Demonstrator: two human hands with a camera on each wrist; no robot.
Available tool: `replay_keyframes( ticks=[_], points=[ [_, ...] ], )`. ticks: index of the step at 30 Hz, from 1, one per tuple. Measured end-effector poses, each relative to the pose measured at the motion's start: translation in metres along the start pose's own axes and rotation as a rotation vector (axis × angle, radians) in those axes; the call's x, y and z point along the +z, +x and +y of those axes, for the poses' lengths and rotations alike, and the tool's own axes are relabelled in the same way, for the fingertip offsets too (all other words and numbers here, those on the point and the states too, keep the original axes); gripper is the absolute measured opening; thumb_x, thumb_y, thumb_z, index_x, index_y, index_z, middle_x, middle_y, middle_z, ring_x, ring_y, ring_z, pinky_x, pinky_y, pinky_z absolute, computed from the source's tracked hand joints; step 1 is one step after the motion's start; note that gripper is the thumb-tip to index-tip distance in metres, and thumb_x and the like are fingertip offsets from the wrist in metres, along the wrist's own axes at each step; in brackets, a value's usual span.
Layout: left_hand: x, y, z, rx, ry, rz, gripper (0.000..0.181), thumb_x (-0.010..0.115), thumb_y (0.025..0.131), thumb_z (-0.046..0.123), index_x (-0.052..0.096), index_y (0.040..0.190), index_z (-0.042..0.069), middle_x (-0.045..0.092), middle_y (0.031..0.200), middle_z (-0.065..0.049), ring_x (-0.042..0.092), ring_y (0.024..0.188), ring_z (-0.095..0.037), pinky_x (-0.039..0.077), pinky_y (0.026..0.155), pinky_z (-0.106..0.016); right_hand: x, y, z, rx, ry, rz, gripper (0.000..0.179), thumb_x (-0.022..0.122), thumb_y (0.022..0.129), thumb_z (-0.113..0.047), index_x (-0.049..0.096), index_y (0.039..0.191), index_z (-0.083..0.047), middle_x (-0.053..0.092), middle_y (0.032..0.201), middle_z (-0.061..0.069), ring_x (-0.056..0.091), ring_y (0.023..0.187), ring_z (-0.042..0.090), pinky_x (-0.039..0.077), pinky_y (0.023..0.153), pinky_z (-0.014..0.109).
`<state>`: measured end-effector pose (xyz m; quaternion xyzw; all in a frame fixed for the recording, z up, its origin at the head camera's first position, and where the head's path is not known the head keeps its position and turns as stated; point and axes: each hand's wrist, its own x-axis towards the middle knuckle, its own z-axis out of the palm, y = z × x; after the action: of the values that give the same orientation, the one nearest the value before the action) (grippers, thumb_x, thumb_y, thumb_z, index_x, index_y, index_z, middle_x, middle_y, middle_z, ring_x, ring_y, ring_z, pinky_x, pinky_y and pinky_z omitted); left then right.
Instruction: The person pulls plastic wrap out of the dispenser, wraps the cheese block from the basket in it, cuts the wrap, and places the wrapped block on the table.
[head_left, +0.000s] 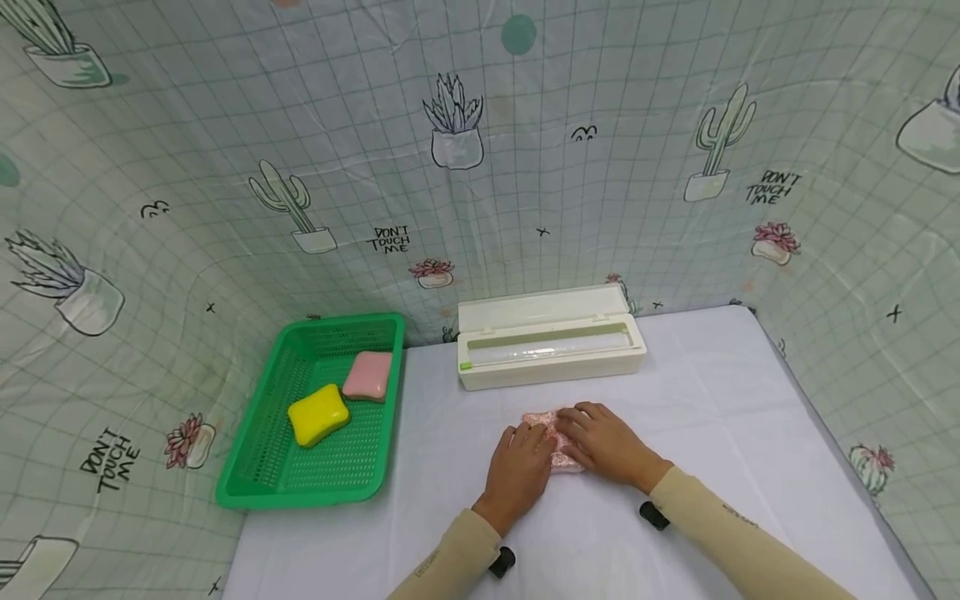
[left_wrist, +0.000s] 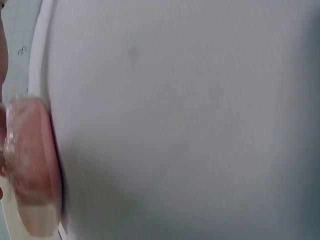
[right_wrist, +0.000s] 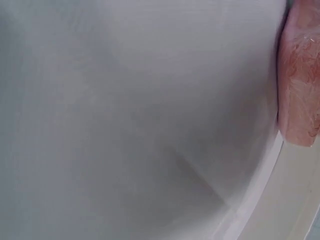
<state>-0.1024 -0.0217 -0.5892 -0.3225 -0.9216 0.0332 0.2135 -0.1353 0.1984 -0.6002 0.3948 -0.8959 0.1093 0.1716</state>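
In the head view a pink block (head_left: 566,465), waisted like a soap bar or sponge, lies on the white cloth, wrapped in shiny, wrinkled clear film. My left hand (head_left: 521,468) holds its left side with bent fingers over the top. From the right, my right hand (head_left: 611,442) grips it, fingers and thumb spread across the film. Both hands partly cover the block. The left wrist view catches the wrapped block (left_wrist: 34,155) at its left edge with a few fingertips on top. At the right edge of the right wrist view, crinkled film shows on the block (right_wrist: 300,82).
Behind the hands stands a long white cling film box (head_left: 555,369), lid raised, a roll inside. To the left is a green basket (head_left: 330,487) with a yellow block (head_left: 318,415) and another pink block (head_left: 368,375). A patterned curtain (head_left: 525,200) surrounds the table.
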Motion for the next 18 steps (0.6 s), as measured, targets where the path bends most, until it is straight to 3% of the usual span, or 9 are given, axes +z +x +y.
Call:
replay_keyframes(
  ticks=[2,5,6,8,10,13,18],
  points=[
    [0.000,0.001,0.005,0.019,0.002,0.022,0.033,0.082,0.090,0.045,0.075,0.116,0.026,0.069,0.120,0.006,0.062,0.113,-0.015,0.050,0.098,-0.035,0.000,-0.001,0.002,0.000,-0.002,0.006,0.046,0.047,0.113,-0.042,0.074,0.124,-0.007,0.069,0.130,0.011,0.063,0.118,0.032,0.051,0.102,0.049],
    [0.000,0.003,0.012,0.024,0.021,0.023,0.048,0.083,0.087,0.056,0.072,0.122,0.026,0.069,0.119,0.007,0.061,0.114,-0.014,0.048,0.102,-0.034,0.001,-0.001,0.004,-0.004,0.002,0.015,0.066,0.021,0.115,-0.048,0.073,0.125,-0.009,0.069,0.131,0.010,0.063,0.119,0.032,0.051,0.103,0.048],
    [0.000,0.003,0.013,0.021,0.027,0.020,0.052,0.083,0.086,0.058,0.071,0.124,0.025,0.069,0.119,0.008,0.061,0.115,-0.014,0.048,0.102,-0.034,0.001,-0.002,0.005,-0.003,0.005,0.016,0.062,0.022,0.116,-0.045,0.073,0.126,-0.009,0.069,0.131,0.010,0.063,0.119,0.032,0.051,0.103,0.049],
    [0.000,0.004,0.015,0.013,0.038,0.015,0.056,0.081,0.086,0.062,0.070,0.127,0.026,0.069,0.120,0.008,0.061,0.116,-0.013,0.048,0.103,-0.034,0.001,-0.003,0.006,0.010,0.014,0.019,0.042,0.039,0.116,-0.033,0.071,0.128,-0.008,0.067,0.134,0.011,0.063,0.120,0.032,0.051,0.103,0.049],
    [0.001,0.004,0.017,0.011,0.046,0.007,0.056,0.082,0.085,0.061,0.070,0.126,0.026,0.069,0.119,0.007,0.061,0.116,-0.014,0.047,0.103,-0.034,0.002,-0.005,0.008,0.027,0.016,0.016,0.029,0.061,0.106,-0.018,0.068,0.132,-0.007,0.066,0.136,0.013,0.063,0.120,0.033,0.051,0.103,0.050],
    [0.003,0.005,0.018,0.011,0.059,-0.018,0.054,0.084,0.084,0.060,0.070,0.124,0.026,0.067,0.118,0.007,0.060,0.115,-0.014,0.047,0.102,-0.034,0.005,-0.006,0.012,0.046,-0.003,0.024,0.051,0.080,0.084,0.002,0.067,0.134,-0.005,0.066,0.137,0.013,0.063,0.120,0.033,0.053,0.101,0.049],
    [0.005,0.006,0.020,0.011,0.076,-0.044,0.050,0.086,0.085,0.053,0.071,0.125,0.027,0.067,0.122,0.006,0.061,0.117,-0.014,0.048,0.102,-0.033,0.010,-0.003,0.017,0.054,-0.010,0.049,0.055,0.086,0.078,0.007,0.068,0.128,-0.006,0.069,0.128,0.009,0.064,0.116,0.029,0.054,0.097,0.047]
  ],
)
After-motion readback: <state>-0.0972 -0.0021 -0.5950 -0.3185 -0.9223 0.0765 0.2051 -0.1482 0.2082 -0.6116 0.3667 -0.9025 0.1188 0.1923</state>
